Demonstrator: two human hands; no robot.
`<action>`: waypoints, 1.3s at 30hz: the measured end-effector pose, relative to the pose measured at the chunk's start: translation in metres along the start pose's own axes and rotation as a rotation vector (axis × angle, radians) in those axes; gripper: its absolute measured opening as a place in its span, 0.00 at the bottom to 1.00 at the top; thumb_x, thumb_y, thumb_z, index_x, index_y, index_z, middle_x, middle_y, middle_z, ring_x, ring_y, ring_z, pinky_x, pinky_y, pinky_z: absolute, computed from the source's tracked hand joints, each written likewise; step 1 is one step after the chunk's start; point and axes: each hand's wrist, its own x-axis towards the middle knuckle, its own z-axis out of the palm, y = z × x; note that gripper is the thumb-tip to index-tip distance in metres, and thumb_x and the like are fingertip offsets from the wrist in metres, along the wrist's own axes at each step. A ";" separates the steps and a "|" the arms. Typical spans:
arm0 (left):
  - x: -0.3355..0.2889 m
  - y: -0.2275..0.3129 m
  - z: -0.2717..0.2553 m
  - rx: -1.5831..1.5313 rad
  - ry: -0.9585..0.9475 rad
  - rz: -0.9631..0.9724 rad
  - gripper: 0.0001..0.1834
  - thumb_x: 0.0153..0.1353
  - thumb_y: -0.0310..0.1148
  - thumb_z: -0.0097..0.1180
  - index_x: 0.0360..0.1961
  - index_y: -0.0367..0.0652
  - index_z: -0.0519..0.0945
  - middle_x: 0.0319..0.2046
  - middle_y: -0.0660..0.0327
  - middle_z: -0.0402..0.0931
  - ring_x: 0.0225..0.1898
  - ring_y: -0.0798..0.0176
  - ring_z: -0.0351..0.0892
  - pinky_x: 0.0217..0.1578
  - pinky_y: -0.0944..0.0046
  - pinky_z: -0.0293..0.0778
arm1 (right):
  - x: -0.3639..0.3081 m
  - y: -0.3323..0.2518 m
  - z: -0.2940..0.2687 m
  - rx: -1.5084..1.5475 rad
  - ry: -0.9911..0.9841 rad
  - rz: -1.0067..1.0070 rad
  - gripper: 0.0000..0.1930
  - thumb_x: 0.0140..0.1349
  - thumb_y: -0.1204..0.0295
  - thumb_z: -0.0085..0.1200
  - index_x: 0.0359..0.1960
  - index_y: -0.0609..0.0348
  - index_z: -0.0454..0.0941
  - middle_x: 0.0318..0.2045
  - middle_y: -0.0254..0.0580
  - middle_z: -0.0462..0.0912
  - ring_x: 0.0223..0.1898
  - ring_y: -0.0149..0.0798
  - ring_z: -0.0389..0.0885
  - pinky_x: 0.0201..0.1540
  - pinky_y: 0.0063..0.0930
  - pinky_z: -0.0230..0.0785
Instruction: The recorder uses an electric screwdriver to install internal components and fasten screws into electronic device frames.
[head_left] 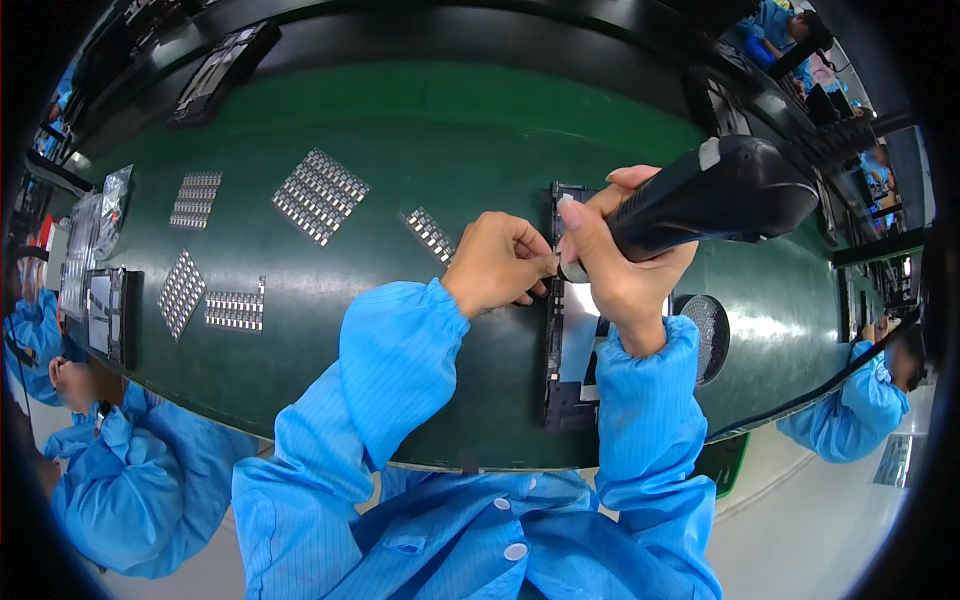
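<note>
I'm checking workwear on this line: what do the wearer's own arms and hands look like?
Both arms are covered by loose, bright blue sleeves with fine darker stripes, gathered at the cuffs. The left hand and right hand are bare, without gloves; no rings show.

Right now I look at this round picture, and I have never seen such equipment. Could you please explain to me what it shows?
It is one view, from a fisheye camera on a person's head, looking down, so straight edges bend. There is no robot, only two bare hands in blue sleeves. The right hand holds a black corded hand tool. The left hand has its fingertips together near the tool's lower end; whether they hold something small, I cannot tell. Under the hands is a black frame-like housing. On the green table also lie five gridded sheets of small parts and a round dark object.
</note>
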 end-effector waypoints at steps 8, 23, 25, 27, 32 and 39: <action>0.000 0.007 0.006 0.021 -0.027 0.023 0.06 0.56 0.26 0.58 0.30 0.33 0.79 0.24 0.57 0.79 0.23 0.68 0.80 0.20 0.70 0.76 | -0.005 0.006 -0.008 -0.134 0.015 0.001 0.20 0.49 0.87 0.61 0.43 0.65 0.68 0.23 0.36 0.77 0.20 0.25 0.74 0.23 0.17 0.68; -0.011 0.009 0.015 -0.102 -0.070 -0.022 0.12 0.59 0.33 0.60 0.30 0.34 0.76 0.21 0.62 0.76 0.20 0.70 0.77 0.18 0.75 0.74 | -0.029 -0.032 -0.193 -0.077 0.537 -0.095 0.16 0.49 0.83 0.62 0.38 0.66 0.70 0.17 0.33 0.74 0.14 0.26 0.73 0.17 0.19 0.64; -0.010 0.004 0.013 -0.069 -0.041 -0.047 0.12 0.59 0.33 0.60 0.30 0.33 0.76 0.21 0.61 0.76 0.20 0.69 0.78 0.18 0.74 0.74 | -0.028 -0.023 -0.192 -0.077 0.559 -0.073 0.16 0.49 0.83 0.63 0.38 0.66 0.70 0.17 0.33 0.74 0.14 0.26 0.73 0.17 0.19 0.64; -0.009 0.003 0.011 -0.060 -0.057 -0.056 0.12 0.59 0.33 0.60 0.30 0.33 0.77 0.21 0.61 0.76 0.20 0.69 0.78 0.19 0.74 0.75 | -0.026 -0.019 -0.191 -0.079 0.577 -0.050 0.16 0.49 0.82 0.63 0.39 0.66 0.70 0.17 0.33 0.75 0.14 0.26 0.73 0.17 0.19 0.65; -0.009 0.005 0.009 -0.016 -0.055 -0.058 0.12 0.58 0.33 0.60 0.29 0.32 0.77 0.20 0.60 0.76 0.19 0.69 0.77 0.18 0.74 0.74 | -0.023 -0.014 -0.196 -0.128 0.567 -0.038 0.17 0.49 0.83 0.62 0.40 0.66 0.70 0.18 0.34 0.75 0.15 0.27 0.73 0.18 0.20 0.65; -0.008 0.006 0.010 -0.017 -0.070 -0.050 0.12 0.59 0.33 0.60 0.29 0.32 0.77 0.20 0.60 0.76 0.19 0.69 0.77 0.18 0.74 0.74 | -0.022 -0.012 -0.197 -0.156 0.583 -0.015 0.17 0.49 0.83 0.62 0.40 0.66 0.69 0.19 0.34 0.75 0.16 0.28 0.74 0.19 0.21 0.65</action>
